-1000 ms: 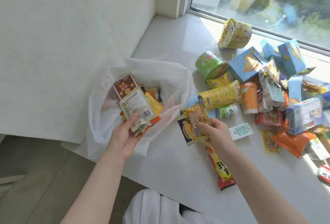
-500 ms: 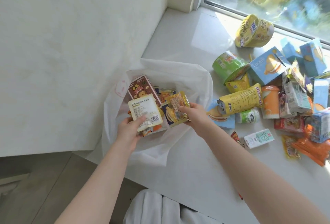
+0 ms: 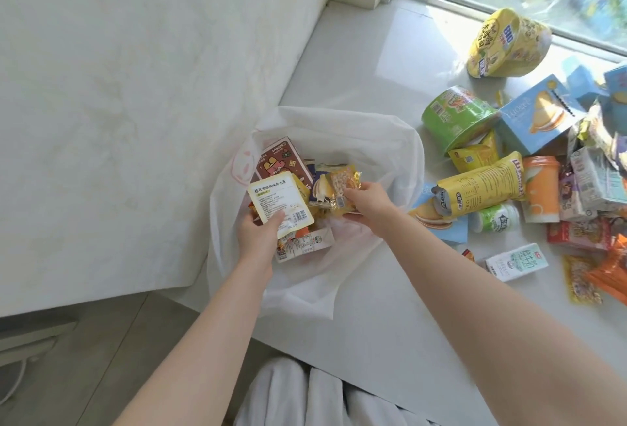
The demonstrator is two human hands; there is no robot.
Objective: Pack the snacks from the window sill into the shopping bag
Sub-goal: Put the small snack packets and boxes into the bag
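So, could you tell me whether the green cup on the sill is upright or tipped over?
Tipped over: the green cup lies on its side on the window sill, its base toward the bag, rim against the blue box.

Your left grip (image 3: 258, 239) holds a white packet (image 3: 280, 201) over the open shopping bag (image 3: 390, 140) while your right grip (image 3: 368, 201) lowers two small snack packs (image 3: 334, 188) inside; more snacks (image 3: 481, 184) crowd the window sill (image 3: 356, 79)

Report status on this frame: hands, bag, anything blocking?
Left hand grips white pouch over shopping bag. Right hand holds small yellow packets inside bag mouth. Many snacks on sill. Nothing blocking.
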